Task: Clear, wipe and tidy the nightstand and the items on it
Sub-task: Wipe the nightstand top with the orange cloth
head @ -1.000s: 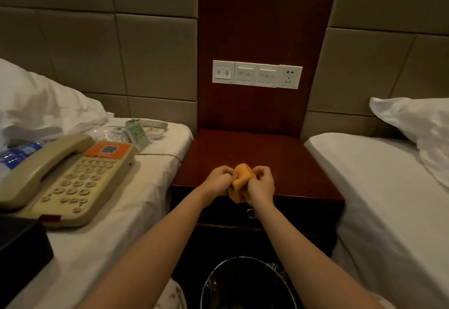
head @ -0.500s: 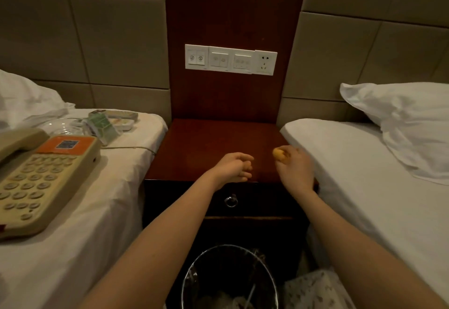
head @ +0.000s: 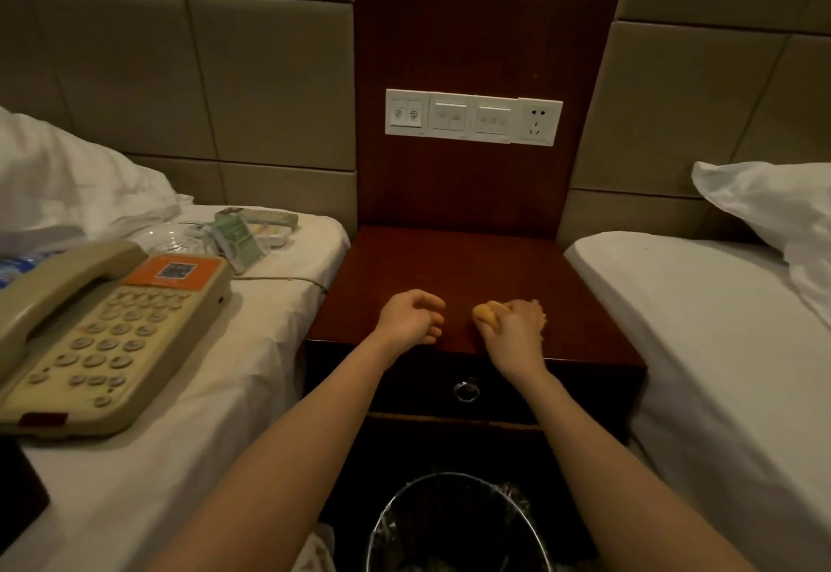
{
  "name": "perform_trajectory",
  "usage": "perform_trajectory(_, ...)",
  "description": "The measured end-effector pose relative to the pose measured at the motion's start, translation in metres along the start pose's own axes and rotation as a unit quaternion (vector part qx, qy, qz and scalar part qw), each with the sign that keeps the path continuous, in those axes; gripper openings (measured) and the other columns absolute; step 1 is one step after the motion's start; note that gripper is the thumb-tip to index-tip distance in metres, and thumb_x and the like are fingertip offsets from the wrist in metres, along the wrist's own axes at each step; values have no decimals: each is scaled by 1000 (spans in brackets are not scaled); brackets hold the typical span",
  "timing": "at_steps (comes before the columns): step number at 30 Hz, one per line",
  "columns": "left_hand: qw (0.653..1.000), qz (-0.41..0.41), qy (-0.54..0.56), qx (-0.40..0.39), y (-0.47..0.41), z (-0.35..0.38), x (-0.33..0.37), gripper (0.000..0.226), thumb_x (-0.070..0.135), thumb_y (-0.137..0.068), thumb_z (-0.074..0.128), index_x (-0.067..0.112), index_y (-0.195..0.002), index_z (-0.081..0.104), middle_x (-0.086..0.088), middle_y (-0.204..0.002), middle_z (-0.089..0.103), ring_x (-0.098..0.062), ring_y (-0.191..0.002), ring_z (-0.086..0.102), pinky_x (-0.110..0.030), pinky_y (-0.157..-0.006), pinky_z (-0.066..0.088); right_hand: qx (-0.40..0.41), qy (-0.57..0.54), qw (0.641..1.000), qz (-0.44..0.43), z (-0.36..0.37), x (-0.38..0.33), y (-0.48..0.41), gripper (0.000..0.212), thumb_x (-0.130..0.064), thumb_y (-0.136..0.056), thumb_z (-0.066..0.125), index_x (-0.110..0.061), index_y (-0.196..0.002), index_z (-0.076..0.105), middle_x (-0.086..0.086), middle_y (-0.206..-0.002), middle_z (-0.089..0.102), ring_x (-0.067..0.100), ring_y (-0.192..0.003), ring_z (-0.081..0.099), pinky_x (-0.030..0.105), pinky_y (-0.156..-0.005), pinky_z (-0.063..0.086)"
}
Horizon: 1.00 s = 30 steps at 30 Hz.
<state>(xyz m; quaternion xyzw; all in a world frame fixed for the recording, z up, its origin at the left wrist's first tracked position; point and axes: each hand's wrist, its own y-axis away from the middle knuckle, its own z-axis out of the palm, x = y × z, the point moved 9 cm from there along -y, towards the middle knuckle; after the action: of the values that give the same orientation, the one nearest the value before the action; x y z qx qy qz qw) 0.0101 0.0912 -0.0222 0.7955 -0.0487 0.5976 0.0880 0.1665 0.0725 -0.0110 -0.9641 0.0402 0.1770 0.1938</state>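
The dark red wooden nightstand (head: pixel 454 266) stands between two beds, its top bare. My right hand (head: pixel 517 326) rests on the front part of the top, shut on a bunched orange cloth (head: pixel 485 315) that pokes out to the left of the fist. My left hand (head: pixel 411 317) hovers over the front left of the top with fingers loosely curled and nothing in it. On the left bed lie a beige telephone (head: pixel 99 337), a glass ashtray (head: pixel 173 236), a green packet (head: pixel 234 239) and a small tray (head: pixel 270 223).
A drawer with a ring pull (head: pixel 466 391) sits under the top. A lined waste bin (head: pixel 454 526) stands on the floor below my arms. A switch panel (head: pixel 472 117) is on the back board. The right bed (head: pixel 701 333) carries a white pillow (head: pixel 773 207). A dark box (head: pixel 18 490) sits at the left edge.
Both hands held the cloth together a second ago. They parted, the right hand took the cloth out to the right edge and has now brought it back toward the middle.
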Motion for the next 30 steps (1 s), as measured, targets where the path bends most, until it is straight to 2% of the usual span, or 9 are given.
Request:
perform_trajectory(7, 992, -22, 27, 121, -5, -78, -17, 28, -4, -91, 39, 18, -78, 52, -9, -87, 58, -15, -66, 54, -26, -61, 49, -103, -121, 980, -119, 44, -99, -13, 22, -14, -92, 50, -17, -99, 71, 6, -110, 63, 27, -112, 46, 45, -115, 9)
perform_trajectory(11, 981, -33, 21, 192, 5, -112, -19, 28, -5, -89, 38, 15, -75, 51, -7, -80, 56, -14, -60, 52, -26, -56, 47, -164, -185, 958, -146, 44, -138, 8, 22, -10, -87, 55, -14, -98, 73, 4, -107, 67, 20, -105, 53, 35, -114, 21)
perform_trajectory(13, 979, -34, 19, 200, 10, -119, -17, 26, -3, -90, 37, 14, -77, 52, -6, -79, 56, -16, -62, 53, -27, -57, 48, -242, -214, 940, -109, 44, -138, 14, 22, -14, -87, 56, -16, -102, 72, -4, -92, 66, 11, -85, 57, 16, -83, 46)
perform_trajectory(14, 979, -35, 20, 199, 11, -121, -16, 26, -3, -90, 38, 14, -76, 52, -6, -79, 56, -17, -63, 53, -28, -59, 49, -279, -217, 931, -96, 44, -137, 16, 21, -15, -87, 57, -16, -101, 72, -7, -82, 63, 7, -74, 55, 13, -63, 45)
perform_trajectory(16, 980, -32, 11, 195, 13, -124, -12, 25, -2, -91, 39, 14, -76, 52, -7, -80, 56, -19, -66, 55, -29, -61, 50, -319, -204, 922, -82, 39, -133, 15, 15, -16, -86, 57, -14, -91, 71, -6, -70, 55, 8, -64, 49, 18, -54, 39)
perform_trajectory(18, 982, -17, 7, 190, 11, -127, -4, 24, -3, -90, 40, 12, -77, 53, -10, -83, 57, -18, -62, 53, -29, -56, 47, -307, -190, 929, -78, 28, -131, 7, 14, -15, -84, 58, -8, -82, 70, -3, -63, 49, 11, -60, 45, 23, -54, 36)
perform_trajectory(21, 981, 1, -9, 193, 4, -135, 9, 20, -3, -88, 40, 7, -89, 57, -12, -84, 58, -16, -59, 52, -26, -52, 46, -215, -208, 952, -63, 9, -129, -15, 16, -17, -82, 60, -12, -91, 73, -13, -66, 52, 8, -67, 50, 21, -56, 41)
perform_trajectory(25, 979, 10, -9, 204, -14, -150, 19, 26, -4, -87, 39, 16, -74, 52, -12, -82, 58, -17, -60, 54, -30, -57, 49, -122, -235, 963, -39, 1, -128, -43, 13, -18, -82, 59, -23, -80, 71, -6, -77, 63, 12, -77, 57, 24, -61, 45)
perform_trajectory(30, 971, 20, -41, 233, -47, -173, 31, 23, -2, -86, 39, 14, -89, 55, -11, -94, 55, -26, -84, 58, -27, -55, 48, -57, -238, 969, -31, 22, -129, -84, 11, -22, -82, 61, -25, -86, 70, -3, -90, 65, 18, -91, 60, 35, -78, 52)
